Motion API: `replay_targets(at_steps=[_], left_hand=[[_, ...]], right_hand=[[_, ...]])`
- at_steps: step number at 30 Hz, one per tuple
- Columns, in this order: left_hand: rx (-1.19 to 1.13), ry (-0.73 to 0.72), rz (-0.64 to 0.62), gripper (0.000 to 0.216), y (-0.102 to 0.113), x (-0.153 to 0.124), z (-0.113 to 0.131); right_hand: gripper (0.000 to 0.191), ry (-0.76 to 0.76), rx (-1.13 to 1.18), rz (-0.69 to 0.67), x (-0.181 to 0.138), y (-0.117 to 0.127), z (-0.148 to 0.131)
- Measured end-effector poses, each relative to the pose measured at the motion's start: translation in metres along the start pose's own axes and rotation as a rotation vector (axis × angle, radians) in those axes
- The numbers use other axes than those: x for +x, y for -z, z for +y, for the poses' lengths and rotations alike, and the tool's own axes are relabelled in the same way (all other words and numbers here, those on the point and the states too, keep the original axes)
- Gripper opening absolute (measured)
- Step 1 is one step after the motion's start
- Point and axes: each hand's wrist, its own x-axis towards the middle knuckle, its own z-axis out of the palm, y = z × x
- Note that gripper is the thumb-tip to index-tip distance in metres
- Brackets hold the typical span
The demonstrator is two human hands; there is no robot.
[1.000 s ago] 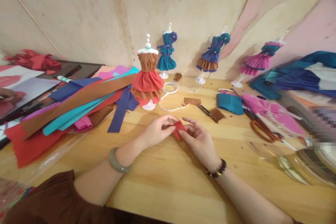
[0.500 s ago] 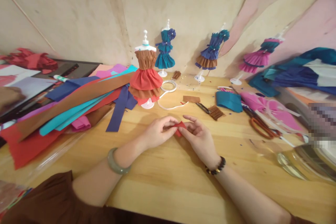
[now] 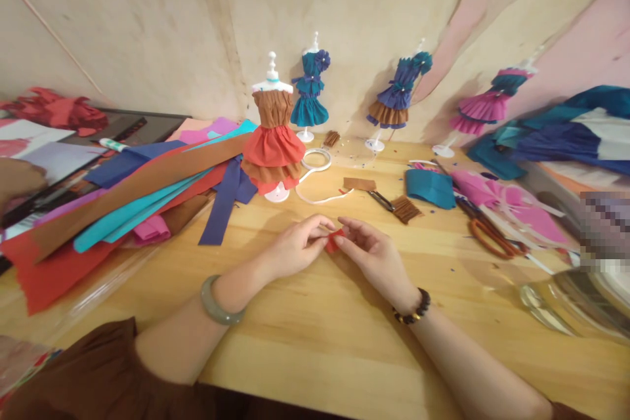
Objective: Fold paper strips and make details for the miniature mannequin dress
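Between both hands is a small folded piece of red crepe paper (image 3: 335,241), held just above the wooden table. My left hand (image 3: 298,246) pinches its left side between thumb and fingers. On the other side, my right hand (image 3: 375,251) grips it with thumb and forefinger, the other fingers loosely curled. Beyond the hands stands a white mini dress form (image 3: 272,79) wearing a brown and red ruffled paper dress (image 3: 273,144). A roll of white tape (image 3: 315,159) lies at its base, with a loose strip trailing toward the hands.
Coloured paper strips (image 3: 147,187) pile up at left. Three more dressed forms line the wall, one in a teal dress (image 3: 308,88). At right are orange-handled scissors (image 3: 492,239), folded teal paper (image 3: 430,188), pink paper (image 3: 522,207) and a clear glass container (image 3: 566,302). Small black snips (image 3: 381,201) lie centrally.
The red paper has been turned and gathered smaller between my fingertips. My right wrist has shifted slightly right; the other things stay put.
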Motion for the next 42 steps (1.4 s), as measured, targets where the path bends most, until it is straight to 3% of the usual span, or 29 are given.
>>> replay_targets(at_steps=[4,8,15,20,34,42], left_hand=[[0.002,0.014,-0.025,0.021,-0.0008,-0.0031,0.0014],[-0.039,0.034,-0.016,0.025,0.0002,-0.0019,0.0009],[-0.118,0.064,-0.009,0.028,0.0030,0.0001,0.0052],[-0.128,0.071,-0.019,0.030,0.0024,-0.0011,0.0087],[-0.270,0.132,0.032,0.039,0.0061,0.0029,0.0060],[-0.194,0.138,0.044,0.016,0.0052,0.0042,0.0010]], right_hand=[[0.032,-0.008,-0.035,-0.113,-0.0003,0.0046,-0.0019],[0.023,0.003,-0.021,-0.122,-0.0001,0.0069,-0.0027],[0.042,-0.044,-0.001,-0.153,-0.0005,0.0073,0.0009],[0.025,0.002,-0.108,-0.168,-0.0006,0.0075,-0.0016],[0.030,-0.179,0.185,-0.128,0.0024,0.0097,-0.0055],[0.031,-0.094,0.077,-0.144,0.0000,0.0062,-0.0050]])
